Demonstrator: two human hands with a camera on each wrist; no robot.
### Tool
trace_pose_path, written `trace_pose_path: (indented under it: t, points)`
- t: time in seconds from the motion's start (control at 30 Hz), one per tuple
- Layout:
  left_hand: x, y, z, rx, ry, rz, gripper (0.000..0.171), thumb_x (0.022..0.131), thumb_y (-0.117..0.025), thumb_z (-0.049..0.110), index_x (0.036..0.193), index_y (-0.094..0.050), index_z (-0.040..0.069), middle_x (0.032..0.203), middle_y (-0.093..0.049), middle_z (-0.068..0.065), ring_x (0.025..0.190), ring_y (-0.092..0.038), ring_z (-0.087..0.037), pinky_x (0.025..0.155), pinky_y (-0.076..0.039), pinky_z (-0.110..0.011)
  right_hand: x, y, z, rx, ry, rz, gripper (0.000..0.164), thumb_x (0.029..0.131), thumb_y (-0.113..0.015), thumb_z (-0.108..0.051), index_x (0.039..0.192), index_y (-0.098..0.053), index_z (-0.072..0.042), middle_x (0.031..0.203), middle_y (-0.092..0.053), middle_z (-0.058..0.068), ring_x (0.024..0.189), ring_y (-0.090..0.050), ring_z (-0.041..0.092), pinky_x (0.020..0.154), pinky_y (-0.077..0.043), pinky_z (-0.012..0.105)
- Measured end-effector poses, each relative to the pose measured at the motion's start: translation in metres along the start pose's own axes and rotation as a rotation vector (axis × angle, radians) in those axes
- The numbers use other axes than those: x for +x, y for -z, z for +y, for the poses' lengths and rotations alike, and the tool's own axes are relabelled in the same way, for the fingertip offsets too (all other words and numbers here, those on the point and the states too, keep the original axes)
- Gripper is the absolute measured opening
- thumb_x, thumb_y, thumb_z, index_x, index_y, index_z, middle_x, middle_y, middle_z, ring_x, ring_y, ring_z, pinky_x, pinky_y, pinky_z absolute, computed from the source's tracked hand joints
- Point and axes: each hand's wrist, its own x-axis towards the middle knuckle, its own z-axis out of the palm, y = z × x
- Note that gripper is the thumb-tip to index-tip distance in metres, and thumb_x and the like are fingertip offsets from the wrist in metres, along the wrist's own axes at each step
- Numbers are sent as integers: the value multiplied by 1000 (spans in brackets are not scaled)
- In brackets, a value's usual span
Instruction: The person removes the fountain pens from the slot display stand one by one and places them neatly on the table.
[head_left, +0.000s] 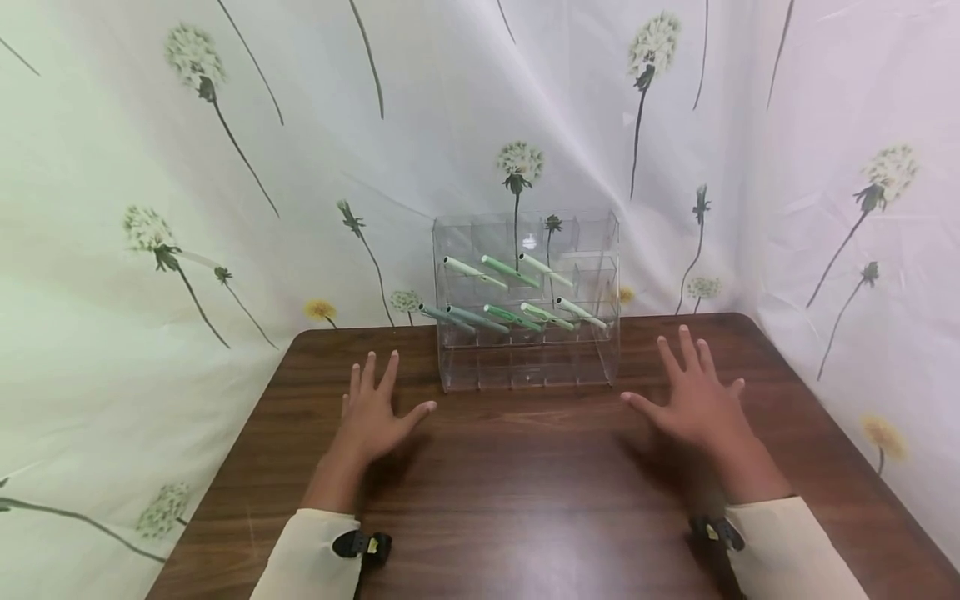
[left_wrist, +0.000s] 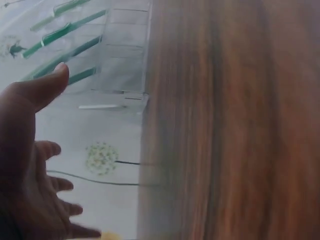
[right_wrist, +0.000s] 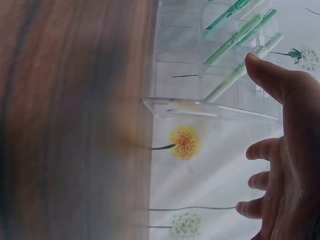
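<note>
Nearest are two pale sleeves [head_left: 791, 546], each with a small black wrist device [head_left: 367, 546] at the cuff. Beyond them the left grip [head_left: 375, 421] and right grip [head_left: 697, 404], both bare hands, are spread wide, thumbs out from the fingers and turned inward. Neither has hold of anything. They hover over the wood-grain bench [head_left: 517, 475], or just touch it; I cannot tell which.

Past the fingertips, near the bench's far edge and between the two hands, stands a clear rack [head_left: 525, 367], apart from both. Its tiers bear slanted pens [head_left: 513, 317], three in the upper row and five in the lower, in greens from pale to dull teal, their near ends raised and jutting forward.

The pens look light, stiff and smooth, so perhaps a little slippery; a pinch on the barrel near the raised end should serve. The rack looks like rigid plastic, light and possibly brittle, best held by both side walls, low down.

Behind everything hangs a cloth [head_left: 300, 142] printed with dandelions. No brand or writing can be read; a small white patch on the rack may be only glare.
</note>
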Motion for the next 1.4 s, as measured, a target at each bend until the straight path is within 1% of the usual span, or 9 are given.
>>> trace_pose_path:
  t: [0.1,0.27,0.53,0.67,0.87,1.0,1.1,1.23,1.4]
  points:
    - [12,-4,-1,-118,-17,-4,111,100,-68,69,178,-8,18,183,0,-26,167,-3,-59,124,-22,-85,8,6,-7,2,13,13,120,95,-48,-92,178,-4,-17,184,11,20,166,-9,58,102,-29,98]
    - [23,-11,-3,-249,-27,-25,112,99,-73,63,178,-5,22,184,-5,-24,168,-12,-54,126,-26,-80,18,13,-19,3,38,38,120,95,-47,-92,178,-7,-16,184,1,24,157,-35,60,82,-56,78]
    - [37,-22,-16,-400,-56,-28,101,105,-70,53,178,-10,17,183,-11,-24,169,-15,-49,132,-21,-73,33,20,-35,-8,123,158,106,101,-57,-78,174,-24,-10,173,-32,25,106,-72,52,70,-59,65]
    - [46,-25,-19,-490,-66,-41,98,106,-71,49,178,-11,20,184,-11,-21,169,-15,-48,133,-20,-72,40,16,-39,-14,189,237,91,103,-66,-61,169,-35,-7,163,-45,21,76,-69,39,60,-55,56]
    - [57,-36,-13,-637,-62,-32,94,107,-72,42,178,-15,19,184,-10,-19,171,-10,-44,134,-23,-68,48,9,-41,1,276,331,80,103,-73,-48,166,-43,-8,156,-54,18,64,-61,30,57,-54,52]
    - [60,-40,-12,-728,-21,-28,92,107,-73,37,177,-17,19,184,-10,-18,171,-9,-45,133,-27,-67,58,8,-48,38,327,346,73,105,-72,-41,163,-47,-6,153,-58,21,71,-66,34,64,-58,55]
    - [63,-44,-12,-775,1,-26,90,107,-73,36,177,-20,18,183,-17,-21,169,-18,-47,132,-29,-67,68,8,-53,43,341,331,65,106,-71,-35,160,-51,-3,154,-59,23,98,-74,43,80,-62,61]
    - [67,-51,-12,-801,1,-21,85,107,-73,33,175,-26,17,179,-29,-23,165,-32,-47,130,-33,-66,80,7,-55,73,349,279,59,107,-71,-29,157,-54,-2,155,-59,22,129,-68,45,100,-59,63]
    - [74,-55,-8,-834,-18,-12,80,106,-75,30,173,-33,18,177,-35,-20,162,-39,-44,129,-37,-64,92,7,-56,132,323,220,56,107,-71,-26,155,-56,-2,152,-60,22,133,-65,44,107,-56,63]
